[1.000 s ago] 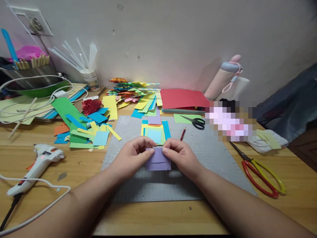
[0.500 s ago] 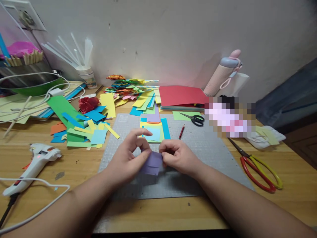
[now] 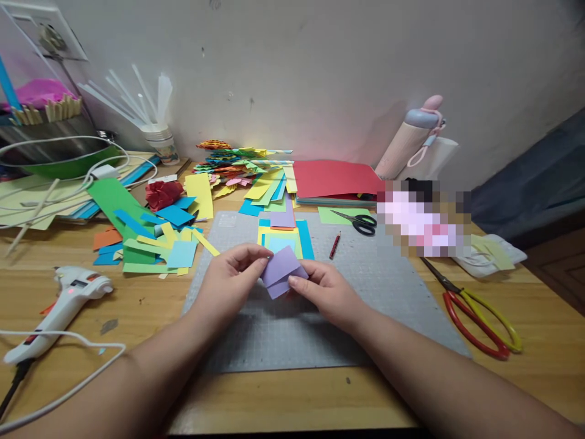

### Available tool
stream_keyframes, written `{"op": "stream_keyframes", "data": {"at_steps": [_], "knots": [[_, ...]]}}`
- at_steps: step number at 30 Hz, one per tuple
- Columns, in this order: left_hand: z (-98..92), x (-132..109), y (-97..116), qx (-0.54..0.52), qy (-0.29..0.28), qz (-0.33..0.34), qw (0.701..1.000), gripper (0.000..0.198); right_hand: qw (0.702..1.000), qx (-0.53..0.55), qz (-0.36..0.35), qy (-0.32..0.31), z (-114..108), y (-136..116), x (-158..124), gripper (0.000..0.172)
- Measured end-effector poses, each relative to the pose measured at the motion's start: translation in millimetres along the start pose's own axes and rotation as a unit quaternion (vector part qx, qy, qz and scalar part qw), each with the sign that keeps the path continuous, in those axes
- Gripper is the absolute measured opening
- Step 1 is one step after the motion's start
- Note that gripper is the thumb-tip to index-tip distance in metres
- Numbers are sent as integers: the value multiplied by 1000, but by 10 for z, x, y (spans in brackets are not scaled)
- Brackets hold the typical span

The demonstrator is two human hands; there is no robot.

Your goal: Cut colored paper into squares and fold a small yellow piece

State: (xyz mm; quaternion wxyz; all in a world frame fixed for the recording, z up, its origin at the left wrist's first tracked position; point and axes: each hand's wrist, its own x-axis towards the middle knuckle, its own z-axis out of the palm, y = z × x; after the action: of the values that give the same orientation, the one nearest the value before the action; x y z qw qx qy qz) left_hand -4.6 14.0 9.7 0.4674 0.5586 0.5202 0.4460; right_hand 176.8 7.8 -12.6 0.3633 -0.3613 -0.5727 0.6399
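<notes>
Over the grey mat (image 3: pixel 256 344), our left hand (image 3: pixel 231 274) and right hand (image 3: pixel 328 289) pinch the purple paper (image 3: pixel 284 266); we should align its edges.

my wooden table (image 3: pixel 274 396) carries a grey cutting mat (image 3: pixel 247 350). to my left lie a white glue gun (image 3: pixel 60 310) and a heap of coloured paper scraps (image 3: pixel 141 247); to my right, just beside the mat, large scissors (image 3: pixel 451 285) with red and yellow handles; at the back, a red-covered stack of paper (image 3: pixel 338 178).
</notes>
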Motion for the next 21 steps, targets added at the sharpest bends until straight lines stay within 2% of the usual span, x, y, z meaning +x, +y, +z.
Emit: {"op": "stream_keyframes", "data": {"at_steps": [3, 6, 8, 12, 14, 16, 18, 20, 21], "knots": [[-3, -20, 7, 83, -46, 21, 995, 23, 999, -24, -7, 28, -22, -16, 0, 19], [-10, -46, 35, 167, -94, 84, 978, 30, 997, -61, -33, 39, -20, -48, -2, 16], [-15, -57, 48, 171, -89, 98, 976, 27, 996, -64, -33, 49, -15, -60, 1, 15], [-19, -43, 33, 51, -52, -8, 997, 27, 994, 0, 18, 111, -39, -46, 22, 16], [-19, -19, 16, -8, -58, -65, 996, 25, 990, 44, 36, 132, -65, -32, 35, 19], [-22, 6, 7, -17, -71, -99, 992, 29, 987, 79, 53, 129, -88, -19, 46, 23], [-34, 14, 16, 46, -68, -71, 994, 38, 988, 87, 74, 107, -99, -11, 52, 25], [-53, -15, 50, 181, -46, 23, 982, 41, 991, 54, 94, 81, -91, -6, 53, 24], [-62, -50, 74, 255, -41, 75, 963, 38, 992, 28, 103, 70, -78, -4, 51, 22]]}}
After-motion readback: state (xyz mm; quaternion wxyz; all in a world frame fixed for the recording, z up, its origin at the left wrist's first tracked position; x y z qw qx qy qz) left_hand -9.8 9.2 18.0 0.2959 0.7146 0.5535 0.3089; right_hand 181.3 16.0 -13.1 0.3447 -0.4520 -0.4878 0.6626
